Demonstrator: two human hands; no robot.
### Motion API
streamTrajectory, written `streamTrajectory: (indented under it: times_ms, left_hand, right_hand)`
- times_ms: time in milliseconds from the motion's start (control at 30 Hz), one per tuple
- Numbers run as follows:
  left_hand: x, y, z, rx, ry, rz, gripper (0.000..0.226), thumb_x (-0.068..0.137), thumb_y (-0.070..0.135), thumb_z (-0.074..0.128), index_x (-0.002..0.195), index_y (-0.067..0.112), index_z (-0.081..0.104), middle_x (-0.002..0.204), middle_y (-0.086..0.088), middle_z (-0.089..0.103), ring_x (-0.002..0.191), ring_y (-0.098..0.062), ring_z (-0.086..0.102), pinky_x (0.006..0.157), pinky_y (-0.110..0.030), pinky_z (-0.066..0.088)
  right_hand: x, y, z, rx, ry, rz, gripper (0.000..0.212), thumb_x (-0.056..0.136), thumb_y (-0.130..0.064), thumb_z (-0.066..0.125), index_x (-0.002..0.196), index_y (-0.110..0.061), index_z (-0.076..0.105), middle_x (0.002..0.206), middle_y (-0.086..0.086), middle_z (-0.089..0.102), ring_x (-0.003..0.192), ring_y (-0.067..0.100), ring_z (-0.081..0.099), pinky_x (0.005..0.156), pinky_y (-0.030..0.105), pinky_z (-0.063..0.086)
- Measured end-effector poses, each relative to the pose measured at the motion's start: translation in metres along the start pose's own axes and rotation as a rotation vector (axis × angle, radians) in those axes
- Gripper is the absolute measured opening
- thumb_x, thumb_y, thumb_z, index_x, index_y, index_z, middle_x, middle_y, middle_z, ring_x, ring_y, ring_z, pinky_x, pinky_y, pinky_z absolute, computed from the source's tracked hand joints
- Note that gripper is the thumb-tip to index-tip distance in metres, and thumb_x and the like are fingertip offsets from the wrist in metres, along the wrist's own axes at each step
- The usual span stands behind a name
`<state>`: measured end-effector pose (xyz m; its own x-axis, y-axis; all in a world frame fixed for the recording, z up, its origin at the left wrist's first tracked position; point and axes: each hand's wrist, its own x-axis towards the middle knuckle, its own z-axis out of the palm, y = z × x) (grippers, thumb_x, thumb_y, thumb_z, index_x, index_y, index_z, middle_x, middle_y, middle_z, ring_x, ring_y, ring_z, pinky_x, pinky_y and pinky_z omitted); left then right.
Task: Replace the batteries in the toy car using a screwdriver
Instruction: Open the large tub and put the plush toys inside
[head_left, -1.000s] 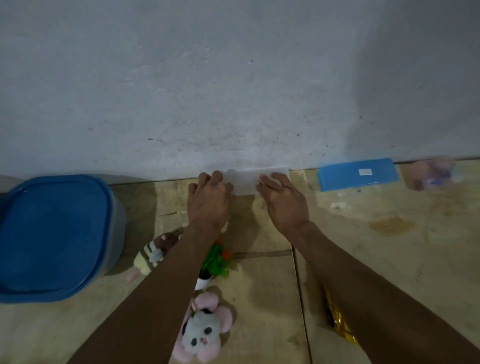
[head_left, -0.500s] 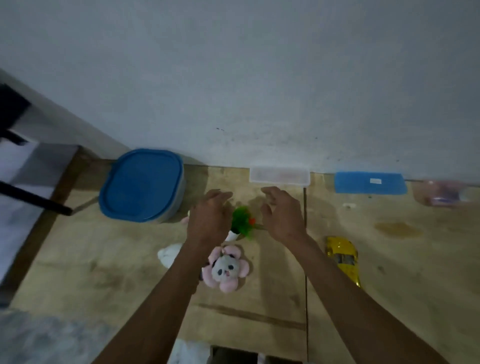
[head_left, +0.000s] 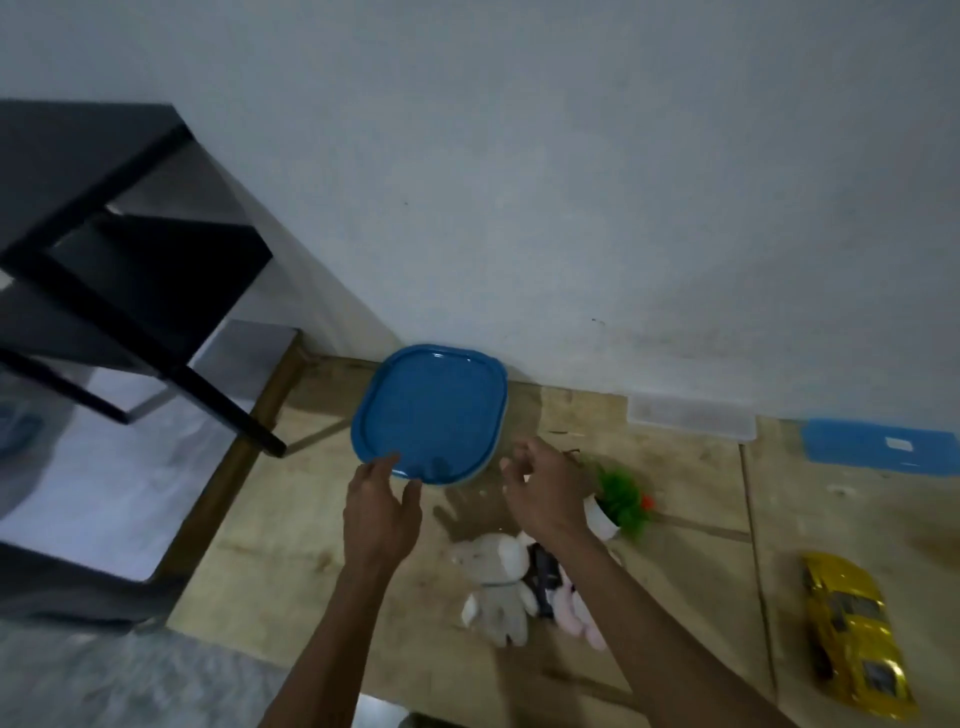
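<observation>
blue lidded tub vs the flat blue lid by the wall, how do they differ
The blue lidded tub is large, rounded and raised on a container; the flat blue lid is a thin rectangle lying alone, with a white label. Both hands reach for the tub; the lid lies untouched. Both are blue plastic.

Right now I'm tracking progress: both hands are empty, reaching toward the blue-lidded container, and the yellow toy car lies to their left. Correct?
Not quite. The head view shows the yellow toy car lying to their right, not left. The rest holds: left hand and right hand are empty, reaching toward the blue-lidded container.
</observation>
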<state>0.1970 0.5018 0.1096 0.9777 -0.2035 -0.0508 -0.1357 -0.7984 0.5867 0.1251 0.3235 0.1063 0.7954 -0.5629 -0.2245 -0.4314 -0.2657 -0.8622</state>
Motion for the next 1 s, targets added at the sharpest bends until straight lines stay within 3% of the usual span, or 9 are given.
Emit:
streamTrajectory:
  times_ms: [67, 167, 267, 367, 500, 600, 700, 867, 1000]
  left_hand:
    - [0.035, -0.019, -0.012, 0.006, -0.037, -0.036, 0.049, 0.093, 0.023, 0.068, 0.136, 0.003, 0.056, 0.129, -0.022, 0.06, 0.118, -0.04, 0.058, 0.094, -0.048, 0.051]
    - [0.084, -0.044, -0.019, 0.002, -0.114, -0.014, 0.043, 0.092, 0.036, 0.062, 0.125, 0.009, 0.057, 0.112, -0.017, 0.065, 0.102, -0.038, 0.063, 0.077, -0.045, 0.057]
    - [0.12, -0.054, -0.02, -0.022, -0.152, 0.011, 0.033, 0.091, 0.019, 0.063, 0.122, 0.008, 0.057, 0.112, -0.012, 0.062, 0.103, -0.032, 0.06, 0.08, -0.04, 0.054]
    - [0.141, -0.06, -0.017, -0.061, -0.227, 0.04, 0.037, 0.091, 0.009, 0.065, 0.127, 0.005, 0.055, 0.116, -0.01, 0.059, 0.104, -0.027, 0.058, 0.079, -0.035, 0.049]
    - [0.154, -0.063, -0.008, -0.16, -0.283, -0.04, 0.031, 0.093, 0.003, 0.061, 0.124, 0.008, 0.059, 0.107, -0.005, 0.068, 0.094, -0.022, 0.064, 0.074, -0.03, 0.051]
    - [0.155, -0.065, -0.001, -0.205, -0.208, -0.084, 0.027, 0.09, 0.008, 0.065, 0.117, 0.008, 0.062, 0.104, -0.008, 0.07, 0.094, -0.028, 0.067, 0.079, -0.044, 0.06]
    - [0.155, -0.062, 0.002, -0.258, -0.185, -0.076, 0.033, 0.086, 0.013, 0.07, 0.117, 0.009, 0.062, 0.106, -0.007, 0.069, 0.096, -0.028, 0.067, 0.08, -0.049, 0.061]
    - [0.173, -0.055, 0.002, -0.392, -0.267, -0.319, 0.034, 0.088, 0.011, 0.075, 0.118, 0.003, 0.061, 0.112, -0.008, 0.067, 0.101, -0.028, 0.066, 0.085, -0.032, 0.056]
    - [0.179, -0.056, 0.003, -0.47, -0.295, -0.368, 0.035, 0.094, 0.004, 0.066, 0.128, 0.007, 0.058, 0.109, 0.0, 0.06, 0.099, -0.018, 0.059, 0.091, -0.024, 0.047]
  right_hand:
    - [0.016, -0.014, 0.026, -0.015, 0.053, 0.081, 0.031, 0.099, -0.021, 0.058, 0.127, -0.01, 0.062, 0.122, 0.006, 0.068, 0.114, 0.025, 0.063, 0.093, 0.03, 0.05]
    - [0.039, -0.021, 0.058, -0.069, 0.106, 0.122, 0.046, 0.099, -0.025, 0.057, 0.142, -0.013, 0.05, 0.14, 0.008, 0.058, 0.127, 0.027, 0.056, 0.102, 0.038, 0.049]
    - [0.053, -0.026, 0.079, -0.09, 0.157, 0.157, 0.049, 0.098, -0.018, 0.057, 0.145, -0.012, 0.045, 0.139, 0.011, 0.057, 0.123, 0.029, 0.056, 0.095, 0.035, 0.049]
    - [0.056, -0.03, 0.095, -0.082, 0.191, 0.228, 0.056, 0.101, -0.015, 0.055, 0.152, -0.009, 0.034, 0.15, 0.011, 0.047, 0.134, 0.03, 0.047, 0.105, 0.037, 0.043]
    - [0.061, -0.028, 0.111, -0.023, 0.323, 0.277, 0.044, 0.098, -0.01, 0.054, 0.142, -0.009, 0.047, 0.133, 0.013, 0.058, 0.121, 0.031, 0.055, 0.098, 0.042, 0.05]
    - [0.065, -0.027, 0.113, 0.048, 0.384, 0.344, 0.032, 0.095, -0.009, 0.058, 0.127, -0.008, 0.057, 0.117, 0.011, 0.064, 0.108, 0.029, 0.06, 0.09, 0.043, 0.053]
    - [0.067, -0.026, 0.114, 0.09, 0.414, 0.375, 0.036, 0.094, -0.006, 0.06, 0.13, -0.008, 0.056, 0.119, 0.01, 0.061, 0.106, 0.023, 0.057, 0.092, 0.039, 0.051]
    - [0.076, -0.028, 0.117, 0.143, 0.435, 0.439, 0.039, 0.095, -0.013, 0.063, 0.132, -0.01, 0.054, 0.128, 0.009, 0.059, 0.115, 0.029, 0.059, 0.096, 0.048, 0.054]
    - [0.081, -0.028, 0.116, 0.16, 0.418, 0.461, 0.039, 0.096, -0.015, 0.062, 0.134, -0.013, 0.055, 0.127, 0.008, 0.06, 0.111, 0.028, 0.061, 0.095, 0.047, 0.055]
